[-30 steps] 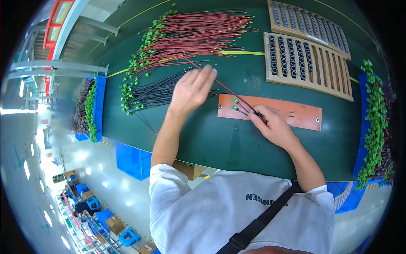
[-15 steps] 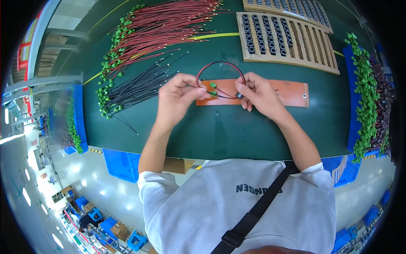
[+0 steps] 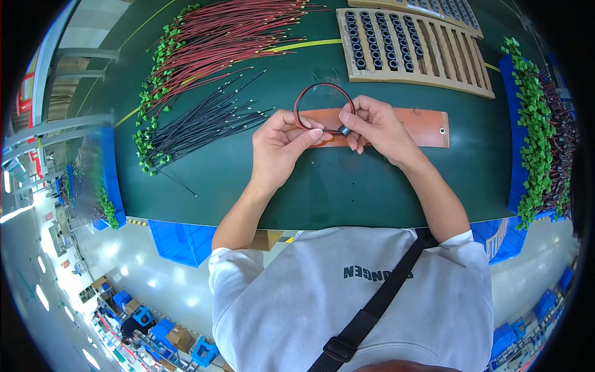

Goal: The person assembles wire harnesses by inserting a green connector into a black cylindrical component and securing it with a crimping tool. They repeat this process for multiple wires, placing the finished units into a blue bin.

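Note:
A red and black wire pair (image 3: 323, 84) arches in a loop between my two hands. My left hand (image 3: 282, 142) pinches the pair between thumb and fingers at the left foot of the loop. At the loop's right foot, my right hand (image 3: 378, 127) grips the wires and a small black ring (image 3: 344, 131), through which the wires seem to pass. Any green connectors on the wire ends are hidden by my left hand. Both hands are over an orange-brown strip (image 3: 421, 127) on the green table (image 3: 347, 198).
Red wires (image 3: 229, 46) with green connectors lie in a pile at the far left, black wires (image 3: 204, 124) nearer. A wooden rack (image 3: 421, 77) of black rings stands far right, another behind it. Blue bins (image 3: 514, 142) of green-ended wires flank the table.
My left hand has moved right, closer to my right hand. The green connectors that showed between my hands are now out of sight, and the wire loop is smaller. The view has shifted slightly.

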The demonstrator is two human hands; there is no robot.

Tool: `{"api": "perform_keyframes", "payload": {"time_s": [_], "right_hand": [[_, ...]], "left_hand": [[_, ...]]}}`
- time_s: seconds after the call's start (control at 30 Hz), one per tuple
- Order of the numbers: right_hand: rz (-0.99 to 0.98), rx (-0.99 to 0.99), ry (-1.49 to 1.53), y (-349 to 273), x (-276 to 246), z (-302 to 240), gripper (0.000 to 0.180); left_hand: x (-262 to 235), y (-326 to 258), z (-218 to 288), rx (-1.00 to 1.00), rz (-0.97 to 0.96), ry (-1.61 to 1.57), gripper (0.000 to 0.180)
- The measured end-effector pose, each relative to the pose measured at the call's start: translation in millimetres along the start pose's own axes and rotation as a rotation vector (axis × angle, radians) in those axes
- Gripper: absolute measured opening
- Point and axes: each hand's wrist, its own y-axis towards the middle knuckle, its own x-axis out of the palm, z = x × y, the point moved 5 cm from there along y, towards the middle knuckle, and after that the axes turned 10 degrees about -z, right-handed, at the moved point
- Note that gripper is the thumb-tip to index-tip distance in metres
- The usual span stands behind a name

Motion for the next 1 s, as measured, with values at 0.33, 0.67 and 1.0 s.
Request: {"api": "perform_keyframes", "payload": {"time_s": [0.33,0.67,1.0], "right_hand": [[0.041,0.021,0.021,-1.2,-1.6,-2.2,0.024],[0.051,-0.039,-0.061,-3.6,1.0,2.2,0.022],[0.095,-0.164,-0.035,-27.2,5.1,-1.8,0.023]], "left_hand": [[6.6,-4.9,-10.7,0.066,-0.023,-0.057,0.016],[23.0,-4.9,8.3,0.494,-0.019,0.94,0.015],[39.9,10.0,4.7,0.394,-0.051,0.901,0.039]]}}
